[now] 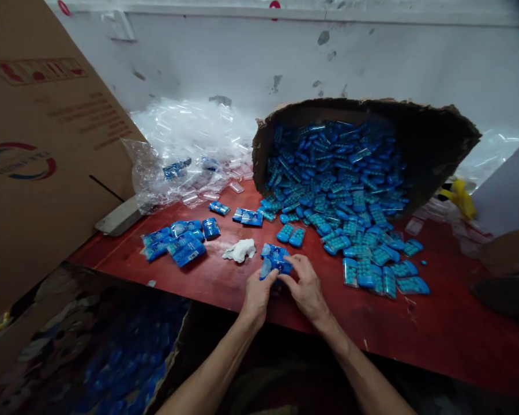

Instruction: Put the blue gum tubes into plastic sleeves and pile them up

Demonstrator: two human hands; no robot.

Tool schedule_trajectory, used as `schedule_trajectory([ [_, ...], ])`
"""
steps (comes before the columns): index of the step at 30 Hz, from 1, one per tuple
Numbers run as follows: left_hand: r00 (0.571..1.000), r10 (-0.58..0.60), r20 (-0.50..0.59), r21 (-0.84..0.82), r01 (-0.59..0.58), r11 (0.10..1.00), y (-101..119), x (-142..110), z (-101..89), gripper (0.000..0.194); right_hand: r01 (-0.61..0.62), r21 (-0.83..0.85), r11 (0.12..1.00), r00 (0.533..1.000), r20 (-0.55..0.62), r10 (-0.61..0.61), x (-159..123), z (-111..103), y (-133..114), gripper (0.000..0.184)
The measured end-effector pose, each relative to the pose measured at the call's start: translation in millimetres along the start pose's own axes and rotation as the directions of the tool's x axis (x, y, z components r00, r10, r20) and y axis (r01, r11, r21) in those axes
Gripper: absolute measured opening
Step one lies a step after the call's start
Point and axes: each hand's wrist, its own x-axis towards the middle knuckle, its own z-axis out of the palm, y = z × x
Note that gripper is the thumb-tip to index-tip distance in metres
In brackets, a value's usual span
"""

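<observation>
Near the table's front edge, my left hand (pixel 258 291) and my right hand (pixel 307 286) hold a blue printed packet (pixel 275 257) between them. The left fingers close on its lower left side; the right thumb and fingers pinch its right side. Just left of my hands lies a crumpled white cloth or tissue (pixel 241 251). Farther left is a group of similar blue printed packets (pixel 185 246). To the right, several clear-fronted blue packs with small turquoise pieces inside (pixel 365 273) are spread on the table.
A torn cardboard box (pixel 441 144) on its side spills many blue packs across the red table (pixel 415 328). Clear plastic pieces in a bag (pixel 190 132) sit at the back left. A large carton (pixel 47 144) stands left. Below the edge, another box holds blue packets (pixel 130 351).
</observation>
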Motion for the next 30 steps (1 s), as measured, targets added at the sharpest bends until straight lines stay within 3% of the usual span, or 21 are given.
schedule_trajectory([
  [3,0.996,0.087,-0.034,0.089,-0.084,0.992,-2.5,-0.7,-0.8,0.027,-0.249,0.334,0.909,0.968,0.114,0.224,5.1,4.5,7.1,0.029],
  [6,0.986,0.152,-0.074,0.139,-0.141,0.980,-6.8,-0.9,-0.6,0.025,-0.389,0.480,0.786,0.920,0.251,0.301,6.7,11.3,12.9,0.026],
  [11,0.983,0.154,-0.100,0.069,-0.148,0.987,-12.8,2.1,2.8,0.024,-0.384,0.472,0.793,0.923,0.213,0.320,-1.6,21.1,9.6,0.029],
  [18,0.977,0.164,-0.140,0.002,-0.165,0.986,-13.4,2.0,9.1,0.023,-0.290,0.347,0.892,0.954,0.031,0.298,-7.5,22.1,1.1,0.028],
  [26,0.993,0.095,-0.072,-0.048,-0.099,0.994,-6.9,-3.6,9.7,0.026,-0.276,0.385,0.881,0.959,0.050,0.279,-7.6,18.2,0.3,0.031],
  [30,0.997,0.066,0.027,0.031,-0.066,0.997,1.8,-5.5,3.8,0.030,-0.307,0.464,0.831,0.951,0.183,0.249,0.3,7.2,0.0,0.027],
])
